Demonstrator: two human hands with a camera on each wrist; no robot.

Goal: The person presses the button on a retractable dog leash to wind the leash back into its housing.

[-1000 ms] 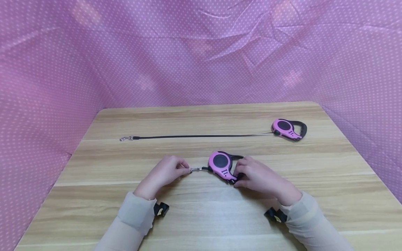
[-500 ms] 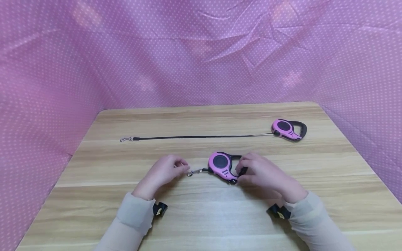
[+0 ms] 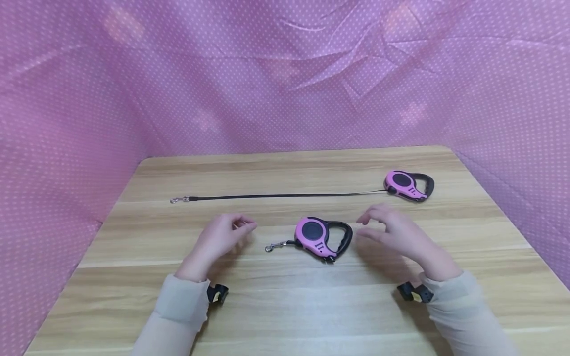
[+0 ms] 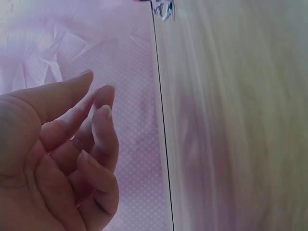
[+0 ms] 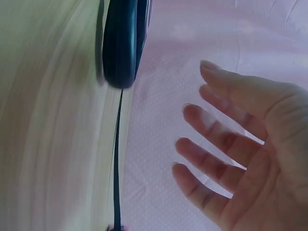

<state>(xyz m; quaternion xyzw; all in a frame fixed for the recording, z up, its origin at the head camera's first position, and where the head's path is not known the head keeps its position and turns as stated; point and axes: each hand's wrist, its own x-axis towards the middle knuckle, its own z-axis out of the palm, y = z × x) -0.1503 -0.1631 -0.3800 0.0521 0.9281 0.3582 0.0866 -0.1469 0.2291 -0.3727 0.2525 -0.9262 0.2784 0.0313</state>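
A pink and black retractable dog leash (image 3: pixel 311 237) lies on the table between the two hands, its black loop handle to the right. From its left side a short black cord ends in a metal clip (image 3: pixel 276 245). My left hand (image 3: pixel 219 241) hovers left of that clip with relaxed, loosely bent fingers and holds nothing. Right of the handle, my right hand (image 3: pixel 394 232) is held apart from it, fingers spread and relaxed. In the right wrist view the leash handle (image 5: pixel 120 48) appears at the top, away from the fingertips.
Farther back lies a second pink retractable leash (image 3: pixel 403 185), its black strap (image 3: pixel 285 196) drawn out leftward to another metal clip (image 3: pixel 179 200). The wooden table (image 3: pixel 294 306) is surrounded by pink dotted cloth (image 3: pixel 267 99).
My left hand has let go of the clip and moved left. My right hand has released the leash handle and drawn back to the right. The near leash stays in place.
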